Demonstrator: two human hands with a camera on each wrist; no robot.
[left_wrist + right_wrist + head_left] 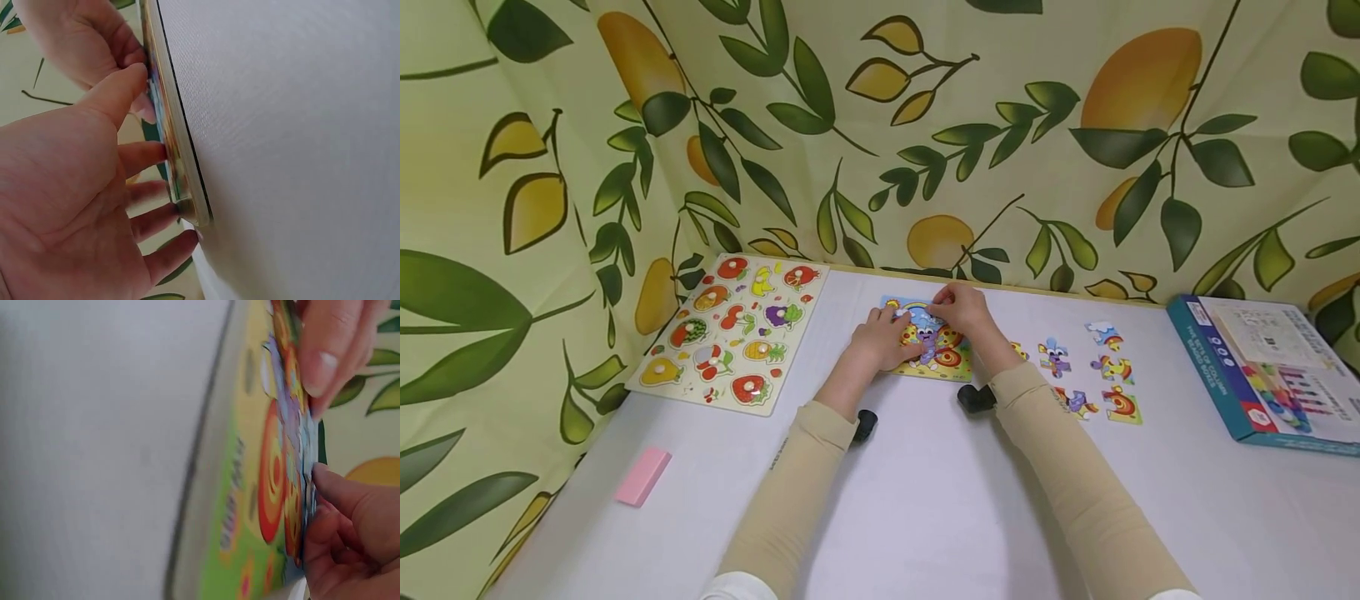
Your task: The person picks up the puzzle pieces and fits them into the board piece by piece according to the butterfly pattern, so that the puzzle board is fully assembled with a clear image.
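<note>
A picture puzzle board (953, 374), showing a purple-bodied butterfly under a rainbow, lies on the table. My left hand (878, 342) spreads over its left part, fingers extended, with fingertips on the board and at its edge. At the board's upper right, my right hand (966, 312) pinches a puzzle piece between thumb and curled fingers. In the right wrist view that thumb and fingers are right at the board's top side; most of the piece is hidden behind them. Loose puzzle pieces lie right of the board, among them a purple piece (1055, 357) and an orange wing piece (1122, 406).
A fruit peg board (752, 333) lies at the left, with a pink block (643, 477) in front of it. At the far right is a boxed toy (1270, 367). A leaf-patterned curtain (880, 142) hangs behind the table's back edge.
</note>
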